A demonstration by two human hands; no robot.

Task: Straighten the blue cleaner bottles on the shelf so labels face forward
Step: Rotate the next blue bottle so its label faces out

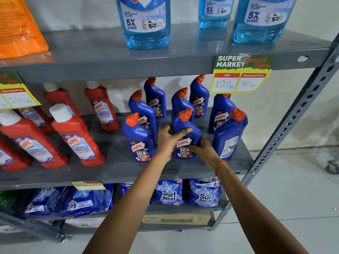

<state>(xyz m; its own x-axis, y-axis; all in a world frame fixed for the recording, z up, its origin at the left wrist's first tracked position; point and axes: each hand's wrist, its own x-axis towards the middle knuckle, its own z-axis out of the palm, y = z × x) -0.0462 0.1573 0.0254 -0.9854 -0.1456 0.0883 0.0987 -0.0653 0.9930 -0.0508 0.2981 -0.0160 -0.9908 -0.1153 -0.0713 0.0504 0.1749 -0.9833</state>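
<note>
Several blue Harpic bottles with orange caps stand on the grey middle shelf [117,169]. Both hands grip the front middle blue bottle [185,125], whose label faces forward. My left hand [169,139] wraps its left side with the thumb across the front. My right hand [204,150] holds its lower right side. The front left bottle [138,140] shows its label. The front right bottle [229,136] is turned so its back label shows. Other blue bottles [156,99] stand behind, labels forward.
Red Harpic bathroom cleaner bottles [77,136] fill the shelf's left half. Pale blue glass cleaner bottles [145,21] stand on the upper shelf, where a price tag [242,74] hangs. Surf excel packs [169,192] lie below. A perforated steel upright [286,123] bounds the right side.
</note>
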